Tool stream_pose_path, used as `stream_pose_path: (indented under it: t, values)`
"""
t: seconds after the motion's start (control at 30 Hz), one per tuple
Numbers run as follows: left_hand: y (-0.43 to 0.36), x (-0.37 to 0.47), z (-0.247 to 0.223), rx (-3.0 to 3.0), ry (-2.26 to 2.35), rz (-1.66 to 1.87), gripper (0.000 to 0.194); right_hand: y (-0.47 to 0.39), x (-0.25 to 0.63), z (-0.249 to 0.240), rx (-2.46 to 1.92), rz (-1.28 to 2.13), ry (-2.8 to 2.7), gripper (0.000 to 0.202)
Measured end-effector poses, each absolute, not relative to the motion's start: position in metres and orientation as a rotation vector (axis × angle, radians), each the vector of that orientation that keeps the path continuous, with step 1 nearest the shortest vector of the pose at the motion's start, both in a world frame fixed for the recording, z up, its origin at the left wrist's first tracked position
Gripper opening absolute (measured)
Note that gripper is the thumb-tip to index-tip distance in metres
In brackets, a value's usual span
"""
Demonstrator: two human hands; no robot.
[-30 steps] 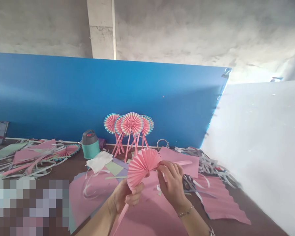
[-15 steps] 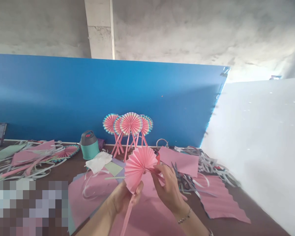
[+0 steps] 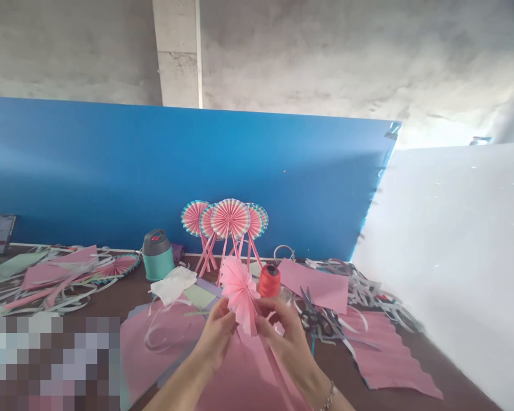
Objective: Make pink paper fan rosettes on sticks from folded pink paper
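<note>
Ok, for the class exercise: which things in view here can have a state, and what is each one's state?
Pink paper fan: pleats spread, held between both hands
Left hand: closed on the fan's edge
Right hand: pinching the fan's other side
Standing fans: opened into discs, upright
Red spool: upright
Teal container: upright, dark top on
Phone: propped up
Right-hand pink sheet: rippled, lying down

A craft workshop: bare concrete rises above a blue partition; coloured paper, scissors and a red thread spool share the desk with folded paper fans.
</note>
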State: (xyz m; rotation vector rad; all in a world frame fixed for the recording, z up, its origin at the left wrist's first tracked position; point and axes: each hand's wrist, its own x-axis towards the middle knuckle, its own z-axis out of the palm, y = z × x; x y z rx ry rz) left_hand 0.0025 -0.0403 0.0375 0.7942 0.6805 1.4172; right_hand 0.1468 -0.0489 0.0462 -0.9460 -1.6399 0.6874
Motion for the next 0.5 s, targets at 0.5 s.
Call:
stream_pose_path:
  t: [0.5]
  values:
    - [-0.042, 0.003, 0.046, 0.907, 0.773, 1.479, 0.025, -0.031, 0.159, 0.042, -0.623, 1.659, -0.747, 0.019]
